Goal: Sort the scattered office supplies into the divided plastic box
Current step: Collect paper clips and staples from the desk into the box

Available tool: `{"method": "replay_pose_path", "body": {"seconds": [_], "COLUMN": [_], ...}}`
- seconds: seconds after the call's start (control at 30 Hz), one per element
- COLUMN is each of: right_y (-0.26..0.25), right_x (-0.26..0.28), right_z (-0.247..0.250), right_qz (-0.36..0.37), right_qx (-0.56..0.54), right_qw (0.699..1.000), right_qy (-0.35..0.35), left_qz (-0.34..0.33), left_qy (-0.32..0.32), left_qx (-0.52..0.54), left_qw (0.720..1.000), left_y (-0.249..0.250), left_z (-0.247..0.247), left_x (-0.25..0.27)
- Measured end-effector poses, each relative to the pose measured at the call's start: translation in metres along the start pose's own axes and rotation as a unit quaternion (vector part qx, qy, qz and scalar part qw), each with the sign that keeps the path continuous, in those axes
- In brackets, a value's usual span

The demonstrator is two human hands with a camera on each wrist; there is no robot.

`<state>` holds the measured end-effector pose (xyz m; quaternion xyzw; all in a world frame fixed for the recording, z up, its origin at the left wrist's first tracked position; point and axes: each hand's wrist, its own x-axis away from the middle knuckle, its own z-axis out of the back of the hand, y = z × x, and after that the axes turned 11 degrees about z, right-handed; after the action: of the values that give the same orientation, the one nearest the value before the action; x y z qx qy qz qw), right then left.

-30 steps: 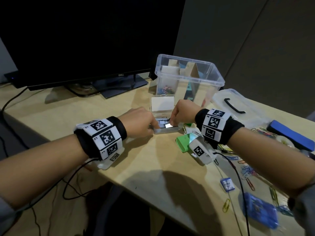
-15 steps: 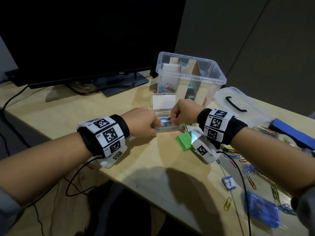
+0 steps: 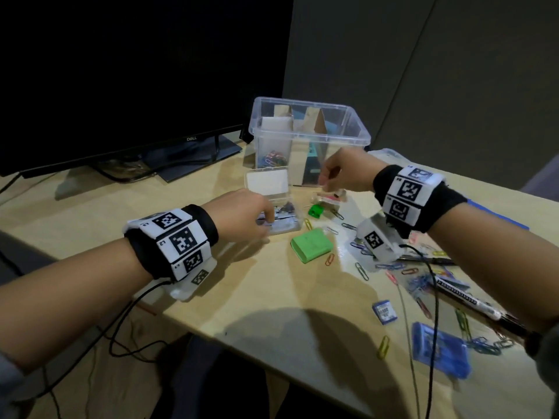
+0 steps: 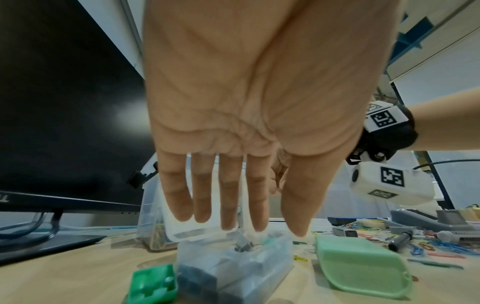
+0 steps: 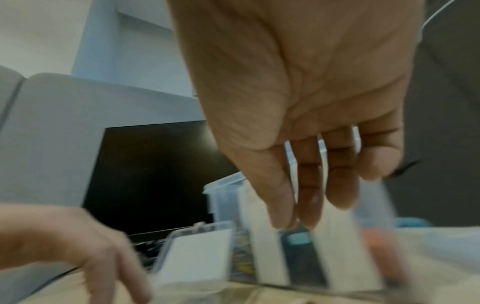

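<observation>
The clear divided box (image 3: 308,137) stands at the back of the desk with coloured clips in its left compartment. In front of it lies a small clear case (image 3: 279,220) with its lid up and grey staple blocks inside, also seen in the left wrist view (image 4: 233,265). My left hand (image 3: 266,219) rests at the case's left edge, and its straight fingers (image 4: 228,205) hang over the case. My right hand (image 3: 325,179) hovers in front of the divided box; its fingers (image 5: 309,201) point down, blurred, with nothing visible in them.
A green case (image 3: 311,244) and a small green piece (image 3: 316,210) lie right of the clear case. Paper clips (image 3: 417,282), a pen (image 3: 465,294), a small blue box (image 3: 384,311) and a blue case (image 3: 438,352) are scattered on the right. A monitor (image 3: 121,86) stands at the back left.
My right hand has lifted off the small clear case and moved up and right, towards the divided box. My left hand stays at the case's left edge.
</observation>
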<state>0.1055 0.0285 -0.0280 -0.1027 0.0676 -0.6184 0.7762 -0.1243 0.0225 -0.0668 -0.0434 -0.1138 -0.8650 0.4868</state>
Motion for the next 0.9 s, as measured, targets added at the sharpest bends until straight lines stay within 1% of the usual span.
{"method": "replay_pose_path", "body": {"seconds": [0.07,0.17,0.2,0.27,0.33,0.37,0.47,0.6,0.7,0.83,0.9], "right_y": [0.022,0.057,0.066,0.079,0.086,0.087,0.083,0.071,0.067,0.063,0.06], "right_x": [0.008,0.016,0.017,0.019,0.018,0.017,0.01,-0.006,-0.018,-0.026,-0.028], "right_z": [0.009,0.016,0.017,0.017,0.012,0.009,-0.002,-0.011,-0.014,-0.015,-0.017], "right_qz": [-0.037,-0.093,-0.105,-0.112,-0.088,-0.069,-0.014,0.022,0.024,0.061,0.051], "right_qx": [0.044,0.123,0.146,0.188,0.193,0.187,0.185,0.206,0.211,0.249,0.269], "right_qw": [0.998,0.988,0.984,0.973,0.969,0.969,0.97,0.967,0.959,0.942,0.93], "right_qy": [0.0,0.0,-0.016,-0.075,-0.129,-0.143,-0.156,-0.149,-0.186,-0.217,-0.245], "left_qz": [-0.007,-0.025,-0.029,-0.027,-0.016,-0.012,0.008,0.008,0.01,0.007,0.005], "left_qy": [0.005,0.0,-0.009,-0.038,-0.077,-0.094,-0.135,-0.134,-0.136,-0.134,-0.135], "left_qx": [-0.006,-0.032,-0.046,-0.071,-0.091,-0.102,-0.125,-0.12,-0.114,-0.112,-0.114], "left_qw": [1.0,0.999,0.998,0.996,0.993,0.99,0.983,0.984,0.984,0.985,0.984], "left_y": [0.007,0.016,0.018,0.022,0.024,0.024,0.025,0.022,0.018,0.016,0.015], "left_z": [0.001,-0.001,0.0,-0.001,-0.002,-0.003,-0.008,-0.015,-0.017,-0.018,-0.019], "left_x": [-0.002,-0.007,-0.009,-0.01,-0.011,-0.012,-0.011,-0.012,-0.015,-0.016,-0.016]}}
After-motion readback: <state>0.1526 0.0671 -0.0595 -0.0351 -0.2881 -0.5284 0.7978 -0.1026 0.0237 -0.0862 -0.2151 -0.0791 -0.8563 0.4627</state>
